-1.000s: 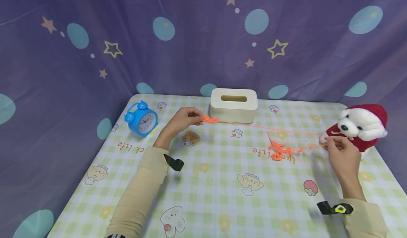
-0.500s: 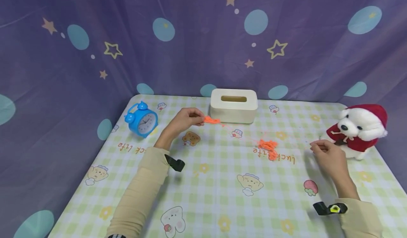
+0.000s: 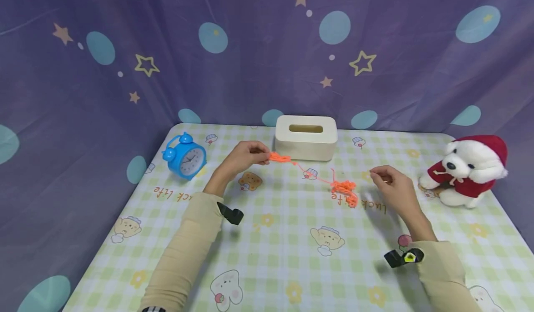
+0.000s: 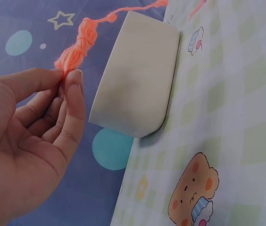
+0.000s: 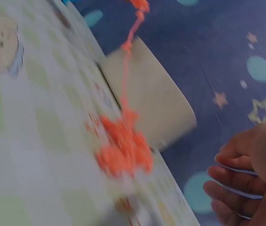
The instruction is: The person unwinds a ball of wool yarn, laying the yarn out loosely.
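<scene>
The orange yarn [image 3: 344, 187] is no longer stretched between both hands. A second ago a thin line was drawn straight from the left hand [image 3: 249, 156] across to the right hand [image 3: 395, 189], out by the plush bear [image 3: 471, 163]; now that far end has been let go. The right hand has been brought inward from the bear and is held in the air just to the right of the loose tangle. Its fingers are loosely bent, and nothing can be seen between them.

The wound bundle [image 3: 280, 157] is pinched by its end between thumb and fingertips of the left hand, which has been kept in nearly the same place in front of the tissue box [image 3: 306, 150]. From the bundle a single knotty strand [image 4: 135, 9] is let down to the tangle, which is spread on the tabletop [image 3: 283, 256] over some printed lettering, shifted slightly leftward, with a short tail standing up from it.

For the work in hand, this can be judged as a loss of tension: the yarn is secured at one end only, and its tangled part is left unheld. No separation into clean lengths is shown yet.
</scene>
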